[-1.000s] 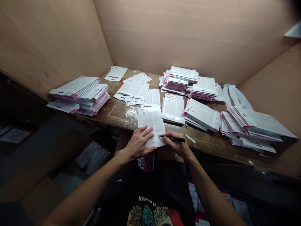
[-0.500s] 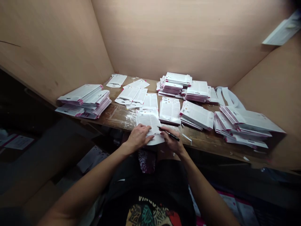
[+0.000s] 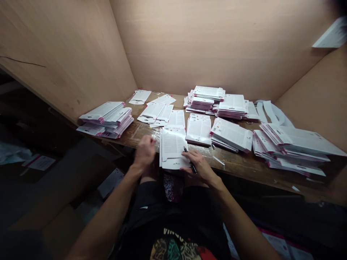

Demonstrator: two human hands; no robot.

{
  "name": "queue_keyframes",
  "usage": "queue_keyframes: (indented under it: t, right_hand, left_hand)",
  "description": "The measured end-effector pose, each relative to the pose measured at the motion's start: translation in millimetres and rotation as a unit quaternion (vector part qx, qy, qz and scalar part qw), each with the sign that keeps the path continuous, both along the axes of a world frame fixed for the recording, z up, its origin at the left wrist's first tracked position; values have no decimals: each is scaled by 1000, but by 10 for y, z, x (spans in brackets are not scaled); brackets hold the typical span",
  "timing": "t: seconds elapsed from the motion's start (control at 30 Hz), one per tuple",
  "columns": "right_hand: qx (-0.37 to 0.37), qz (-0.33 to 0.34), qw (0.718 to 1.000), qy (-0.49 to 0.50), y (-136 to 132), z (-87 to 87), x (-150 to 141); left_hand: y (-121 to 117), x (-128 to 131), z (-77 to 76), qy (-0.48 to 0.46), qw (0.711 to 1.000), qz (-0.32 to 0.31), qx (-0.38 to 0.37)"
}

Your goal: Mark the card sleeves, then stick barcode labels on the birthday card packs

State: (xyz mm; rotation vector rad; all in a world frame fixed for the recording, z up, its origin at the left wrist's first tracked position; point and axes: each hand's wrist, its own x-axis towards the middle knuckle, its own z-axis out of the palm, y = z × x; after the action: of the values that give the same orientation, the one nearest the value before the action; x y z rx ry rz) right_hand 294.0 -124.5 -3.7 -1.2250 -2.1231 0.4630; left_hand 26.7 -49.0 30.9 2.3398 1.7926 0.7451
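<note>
Nearest, at the bottom of the view: a dark T-shirt (image 3: pixel 173 234) with a colourful print on the chest. Just above it, at the near edge of the table, a crumpled patterned packet (image 3: pixel 172 187), its contents impossible to tell. Left hand (image 3: pixel 145 151) closed in a fist, raised just beside the left edge of the paper and not touching it. Right hand (image 3: pixel 199 168) half closed over the lower right corner of a white printed card sheet (image 3: pixel 172 146), with fingers (image 3: pixel 189 154) lying on the card and a black pen (image 3: pixel 191 163) gripped among them. The sheet flat on a scarred wooden table (image 3: pixel 230 162), close to the near edge and between both hands.

Just beyond the sheet, more single printed cards (image 3: pixel 176 118) and a low pile of cards (image 3: pixel 198 129), all with the same white face. To the left, a stack of pink-edged cards (image 3: pixel 105 119) in crossed layers. To the right, two more stacks (image 3: pixel 231 134) (image 3: pixel 292 148), the larger one at the table's right end. Farther back, loose cards (image 3: pixel 151 112) and tall piles (image 3: pixel 208 97) against the wall, with curled white paper strips (image 3: pixel 271 112) beside them. Behind everything, plywood walls (image 3: pixel 217 47) around the table, and a white card (image 3: pixel 332 33) at the upper right corner of the view.
</note>
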Motion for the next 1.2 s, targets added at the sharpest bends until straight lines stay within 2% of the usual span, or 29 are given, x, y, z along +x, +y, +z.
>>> queue_keyframes:
  t: [0.03, 0.07, 0.1, 0.13, 0.2, 0.23, 0.3, 0.43, 0.53, 0.63, 0.73, 0.8, 0.87, 0.93, 1.0, 1.03, 1.1, 1.13, 1.2]
  right_hand:
    - [-3, 12, 1000, -25, 1, 21, -9]
    - [-4, 22, 999, -48, 2, 39, -22]
    - [-1, 29, 997, -69, 4, 53, -37]
    - [5, 33, 996, -86, 6, 63, -50]
    - [25, 37, 993, -106, 12, 79, -66]
    - [35, 39, 993, -107, 17, 86, -66]
    - [45, 42, 993, -98, 30, 98, -61]
    - [35, 6, 997, -65, 74, 71, -106]
    - [32, -73, 995, -55, 112, -26, -229]
    - [49, -143, 986, -74, 120, -130, -369]
    - [73, -143, 985, -70, 102, -186, -452]
    - [81, -132, 986, -65, 98, -206, -465]
    - [79, -127, 987, -66, 110, -225, -453]
    - [75, -125, 987, -63, 132, -244, -432]
    - [74, -123, 988, -54, 146, -251, -415]
    - [72, -121, 989, -49, 147, -246, -409]
    - [61, -118, 990, -42, 136, -217, -406]
    - [54, -119, 991, -39, 126, -196, -407]
    - [43, -122, 991, -39, 109, -147, -412]
  left_hand:
    - [-10, -162, 46, 15, 999, 27, 25]
    - [-37, -284, 77, 25, 999, 22, 41]
    - [-78, -360, 88, 31, 998, -20, 42]
    - [-124, -387, 77, 34, 995, -88, 29]
    - [-197, -336, -2, 33, 968, -247, -24]
    - [-210, -284, -58, 33, 950, -306, -49]
    - [-181, -191, -166, 27, 931, -356, -76]
    - [-29, -129, -272, -22, 939, -334, -79]
    - [-1, -81, -314, -50, 954, -286, -74]
    - [-60, -5, -369, -29, 969, -238, -58]
    - [28, 17, -369, -26, 965, -251, -68]
    - [308, -18, -297, -64, 966, -240, -70]
    - [766, -83, -167, -88, 976, -197, -35]
    - [1289, -165, -16, -54, 987, -151, 1]
    - [1705, -250, 103, 30, 992, -104, -57]
    - [1826, -294, 135, 69, 989, -82, -101]
    - [1845, -394, 135, 130, 974, -51, -178]
    - [1749, -458, 104, 152, 967, -47, -201]
    - [1408, -629, -5, 195, 955, -67, -214]
